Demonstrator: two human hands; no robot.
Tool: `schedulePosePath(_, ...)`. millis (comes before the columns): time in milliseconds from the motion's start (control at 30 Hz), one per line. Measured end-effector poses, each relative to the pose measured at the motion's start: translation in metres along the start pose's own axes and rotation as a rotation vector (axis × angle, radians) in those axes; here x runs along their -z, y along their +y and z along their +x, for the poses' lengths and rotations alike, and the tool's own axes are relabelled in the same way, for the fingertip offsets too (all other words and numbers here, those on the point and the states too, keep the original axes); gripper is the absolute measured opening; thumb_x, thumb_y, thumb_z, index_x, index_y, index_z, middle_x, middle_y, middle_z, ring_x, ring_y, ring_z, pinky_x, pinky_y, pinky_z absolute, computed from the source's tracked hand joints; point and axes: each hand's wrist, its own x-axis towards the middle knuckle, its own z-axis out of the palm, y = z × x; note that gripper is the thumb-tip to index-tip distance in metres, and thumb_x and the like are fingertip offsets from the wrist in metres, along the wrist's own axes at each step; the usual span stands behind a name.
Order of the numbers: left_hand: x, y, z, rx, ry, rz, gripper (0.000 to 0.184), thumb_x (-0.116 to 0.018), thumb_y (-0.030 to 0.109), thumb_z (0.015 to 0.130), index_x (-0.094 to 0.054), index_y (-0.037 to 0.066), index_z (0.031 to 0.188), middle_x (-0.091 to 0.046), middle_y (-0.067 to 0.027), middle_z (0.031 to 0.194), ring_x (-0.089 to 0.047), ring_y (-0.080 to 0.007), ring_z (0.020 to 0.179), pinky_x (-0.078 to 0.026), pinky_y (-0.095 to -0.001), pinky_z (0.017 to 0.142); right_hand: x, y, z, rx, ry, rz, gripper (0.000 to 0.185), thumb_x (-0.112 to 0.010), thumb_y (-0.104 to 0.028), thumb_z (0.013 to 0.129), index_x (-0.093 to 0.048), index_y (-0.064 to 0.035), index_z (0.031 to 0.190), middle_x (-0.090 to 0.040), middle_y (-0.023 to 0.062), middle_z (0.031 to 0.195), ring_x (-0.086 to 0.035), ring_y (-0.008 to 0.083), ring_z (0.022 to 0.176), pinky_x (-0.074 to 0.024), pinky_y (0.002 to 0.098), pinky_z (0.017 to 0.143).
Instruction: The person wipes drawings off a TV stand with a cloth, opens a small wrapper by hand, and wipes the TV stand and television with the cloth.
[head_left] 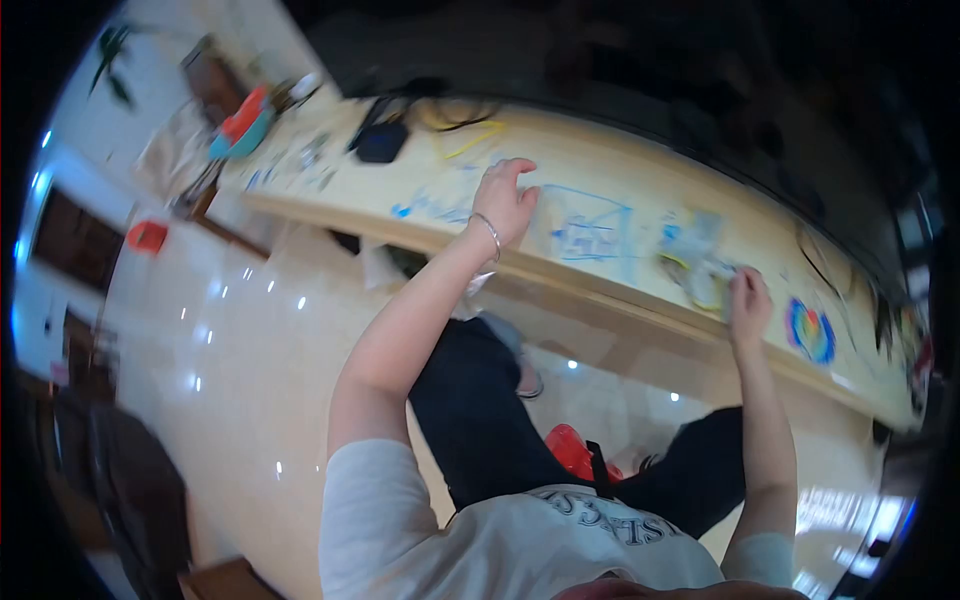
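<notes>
My left hand (507,203), with a silver bracelet (487,233) at its wrist, is over the pale wooden counter (395,185). Its thumb is apart from its curved fingers, and nothing is between them. Blue drawn lines (590,228) mark the surface just right of it. Near the counter's front edge, my right hand (750,303) has its fingers closed at the edge of a clear plastic bag (706,262) with yellow and blue parts. Blur hides the bag's contents. A rainbow-coloured drawing or sticker (810,331) lies to the right of this hand.
A large dark screen (620,90) stands along the counter's back. A black box (382,140) with cables and a yellow cord (470,142) are at the back left. A teal bowl (242,137) holding something red stands at the far left end. Below is a shiny tiled floor (250,350).
</notes>
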Motion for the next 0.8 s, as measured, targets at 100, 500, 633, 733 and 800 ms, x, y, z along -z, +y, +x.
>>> schedulePosePath(100, -0.063, 0.070, 0.013, -0.175, -0.137, -0.123, 0.027, -0.059, 0.012, 0.082, -0.060, 0.006, 0.109, -0.061, -0.0163, 0.111, -0.055, -0.0341, 0.109, -0.042, -0.0411, 0.095, 0.008, -0.018, 0.001, -0.115, 0.013, 0.127, 0.018, -0.056, -0.018, 0.094, -0.063, -0.0027, 0.097, -0.065, 0.0079, 0.082, -0.061, 0.0142, 0.075, -0.0480, 0.0274, 0.069)
schedulePosePath(500, -0.163, 0.146, -0.017, -0.473, -0.474, 0.230, 0.042, -0.051, 0.033, 0.092, -0.055, 0.016, 0.130, -0.050, -0.0093, 0.137, -0.041, -0.0316, 0.129, -0.023, -0.0496, 0.110, 0.011, -0.028, 0.012, -0.263, 0.032, 0.373, 0.022, -0.063, -0.021, 0.087, -0.065, -0.0025, 0.099, -0.066, 0.0106, 0.085, -0.064, 0.0205, 0.081, -0.0501, 0.0310, 0.074)
schedulePosePath(633, -0.133, 0.135, -0.028, -0.468, -0.540, 0.026, 0.038, -0.060, 0.022, 0.087, -0.060, 0.014, 0.124, -0.056, -0.0099, 0.129, -0.047, -0.0313, 0.123, -0.030, -0.0469, 0.106, 0.014, -0.038, 0.015, -0.044, -0.111, -0.053, 0.026, -0.070, -0.024, 0.076, -0.067, -0.0078, 0.095, -0.065, 0.0119, 0.092, -0.063, 0.0304, 0.089, -0.0504, 0.0404, 0.078)
schedulePosePath(733, -0.125, 0.118, -0.033, -0.326, -0.578, -0.233, 0.038, -0.066, 0.005, 0.080, -0.061, 0.008, 0.117, -0.060, -0.0122, 0.121, -0.054, -0.0281, 0.115, -0.041, -0.0389, 0.098, 0.011, -0.054, 0.009, 0.099, -0.232, -0.184, 0.015, -0.069, -0.019, 0.077, -0.066, -0.0075, 0.087, -0.064, 0.0100, 0.092, -0.063, 0.0297, 0.085, -0.0510, 0.0383, 0.074)
schedulePosePath(800, -0.123, 0.125, -0.028, -0.100, -0.711, -0.449, 0.038, -0.062, -0.006, 0.079, -0.059, 0.006, 0.115, -0.059, -0.0075, 0.112, -0.054, -0.0183, 0.107, -0.046, -0.0294, 0.086, 0.001, -0.049, 0.005, 0.107, -0.255, -0.010, 0.011, -0.066, -0.017, 0.079, -0.064, -0.0070, 0.083, -0.063, 0.0104, 0.090, -0.062, 0.0308, 0.084, -0.0500, 0.0389, 0.073)
